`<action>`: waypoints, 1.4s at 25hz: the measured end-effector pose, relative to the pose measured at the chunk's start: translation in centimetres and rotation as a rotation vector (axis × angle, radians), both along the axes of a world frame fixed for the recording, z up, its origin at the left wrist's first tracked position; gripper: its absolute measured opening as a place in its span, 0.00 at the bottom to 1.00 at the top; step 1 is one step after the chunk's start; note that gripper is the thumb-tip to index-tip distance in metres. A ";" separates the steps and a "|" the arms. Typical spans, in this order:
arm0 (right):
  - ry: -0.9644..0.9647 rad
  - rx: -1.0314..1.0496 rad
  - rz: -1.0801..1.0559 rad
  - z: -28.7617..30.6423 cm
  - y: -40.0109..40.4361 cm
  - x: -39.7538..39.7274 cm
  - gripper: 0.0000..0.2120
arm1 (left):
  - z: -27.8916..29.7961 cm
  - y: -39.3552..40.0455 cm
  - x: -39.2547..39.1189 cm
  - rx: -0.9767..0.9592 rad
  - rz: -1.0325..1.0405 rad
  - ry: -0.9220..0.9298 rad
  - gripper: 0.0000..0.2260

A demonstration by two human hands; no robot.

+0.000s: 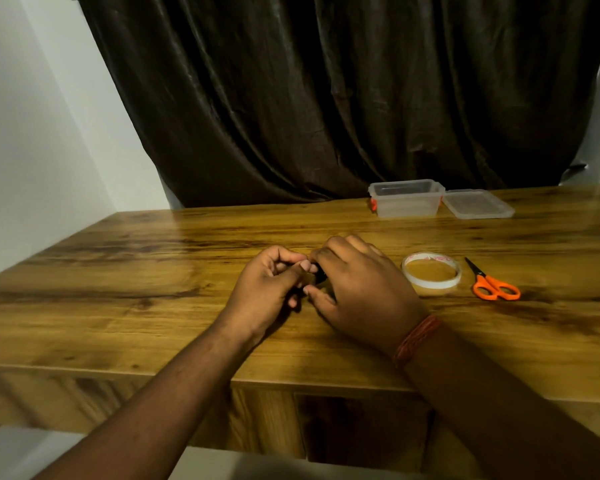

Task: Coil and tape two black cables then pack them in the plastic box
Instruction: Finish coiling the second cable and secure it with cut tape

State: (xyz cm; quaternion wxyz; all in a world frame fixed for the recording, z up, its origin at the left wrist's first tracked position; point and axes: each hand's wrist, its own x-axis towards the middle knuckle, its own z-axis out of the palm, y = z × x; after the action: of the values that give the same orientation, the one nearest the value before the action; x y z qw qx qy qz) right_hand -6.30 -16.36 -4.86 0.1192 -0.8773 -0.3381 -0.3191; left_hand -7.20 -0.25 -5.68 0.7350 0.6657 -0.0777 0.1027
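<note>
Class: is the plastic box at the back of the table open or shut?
Open: the plastic box has no cover, and its lid lies flat beside it.

one box [406, 199], one lid [477, 204], one tape roll [431, 271], one scissors [492, 284]

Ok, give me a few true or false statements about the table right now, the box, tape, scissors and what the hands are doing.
1. The clear plastic box has its lid on. False: the clear lid lies beside it on the wooden table.
2. The orange-handled scissors lie right of the white tape roll. True.
3. The left hand and right hand meet around a small black cable bundle. True.
4. The right hand holds the scissors. False: they lie untouched.
5. The tape roll sits inside the box. False: it lies on the table.
</note>
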 end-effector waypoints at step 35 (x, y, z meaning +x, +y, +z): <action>0.425 0.494 0.229 0.5 -1.1 0.6 0.16 | -0.1 0.1 -0.5 0.089 -0.113 -0.078 0.09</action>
State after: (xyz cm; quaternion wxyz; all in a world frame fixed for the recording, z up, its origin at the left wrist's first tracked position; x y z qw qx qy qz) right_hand -5.69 -17.47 -4.32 0.4308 -0.8251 -0.3146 -0.1860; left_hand -7.65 -0.19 -5.82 0.7059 0.6876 -0.1480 0.0833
